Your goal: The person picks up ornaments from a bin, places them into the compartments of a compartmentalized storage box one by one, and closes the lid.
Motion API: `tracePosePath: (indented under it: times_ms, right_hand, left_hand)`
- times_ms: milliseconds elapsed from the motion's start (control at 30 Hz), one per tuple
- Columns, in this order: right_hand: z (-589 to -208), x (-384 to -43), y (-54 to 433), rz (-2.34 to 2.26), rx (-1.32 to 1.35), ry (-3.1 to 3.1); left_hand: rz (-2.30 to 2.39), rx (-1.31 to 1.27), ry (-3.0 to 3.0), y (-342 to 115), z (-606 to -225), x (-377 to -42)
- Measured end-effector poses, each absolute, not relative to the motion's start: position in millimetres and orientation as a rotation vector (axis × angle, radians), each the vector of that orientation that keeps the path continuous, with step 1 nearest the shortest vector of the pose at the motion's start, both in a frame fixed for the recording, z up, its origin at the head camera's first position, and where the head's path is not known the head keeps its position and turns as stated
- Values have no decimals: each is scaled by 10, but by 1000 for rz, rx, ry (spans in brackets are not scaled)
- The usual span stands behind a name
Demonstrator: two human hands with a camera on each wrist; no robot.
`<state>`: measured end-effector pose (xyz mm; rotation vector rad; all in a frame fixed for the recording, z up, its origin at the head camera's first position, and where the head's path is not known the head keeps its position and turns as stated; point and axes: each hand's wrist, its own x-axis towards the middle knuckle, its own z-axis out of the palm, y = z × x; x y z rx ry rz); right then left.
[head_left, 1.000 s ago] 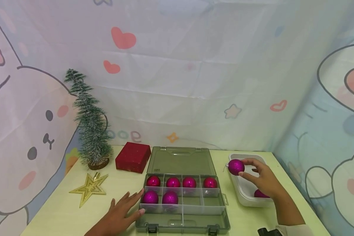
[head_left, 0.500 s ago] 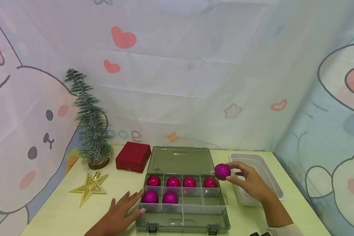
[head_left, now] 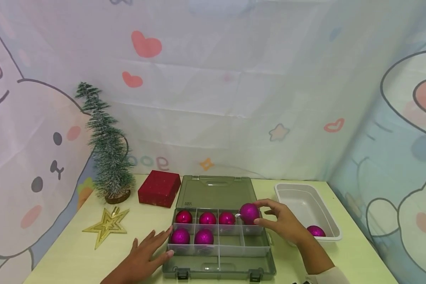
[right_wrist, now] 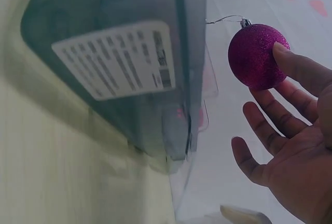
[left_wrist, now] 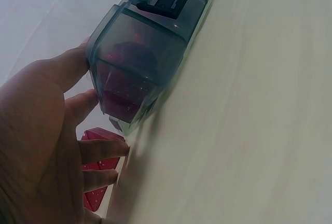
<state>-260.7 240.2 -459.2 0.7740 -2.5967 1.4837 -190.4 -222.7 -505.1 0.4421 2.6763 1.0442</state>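
A glittery purple Christmas ball (head_left: pixel 249 213) is pinched between the thumb and fingers of my right hand (head_left: pixel 282 221), above the right end of the divided box (head_left: pixel 230 252). In the right wrist view, the ball (right_wrist: pixel 258 56) shows its silver cap and wire hook beside the box's labelled side. Shiny balls (head_left: pixel 207 218) sit in the box's back row, and two glittery ones (head_left: pixel 204 237) lie in the middle row at left. My left hand (head_left: pixel 142 256) touches the box's left side with spread fingers; the left wrist view shows this hand (left_wrist: pixel 46 115) against the see-through wall.
A white tub (head_left: pixel 307 205) with one purple ball (head_left: pixel 316 231) stands at right. Behind the box rests its opened lid (head_left: pixel 216 192). A red box (head_left: pixel 159 188), a small frosted tree (head_left: pixel 110 157) and a gold star (head_left: pixel 108 227) are at left.
My right hand has carried the glittery ball leftward from over the white tub to above the right end of the divided box. The left hand stays at the box's side.
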Motion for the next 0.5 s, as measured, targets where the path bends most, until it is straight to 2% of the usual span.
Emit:
tracePosePath:
  times_ms: [300, 500]
  right_hand:
    - [-4639, -2573, 2274, 1613, 808, -2635]
    - [-4696, -2560, 2212, 1540, 876, -2663]
  left_hand:
    - [1047, 431, 2682, -2247, -5067, -1927]
    - [1037, 430, 2681, -2225, -5073, -1920]
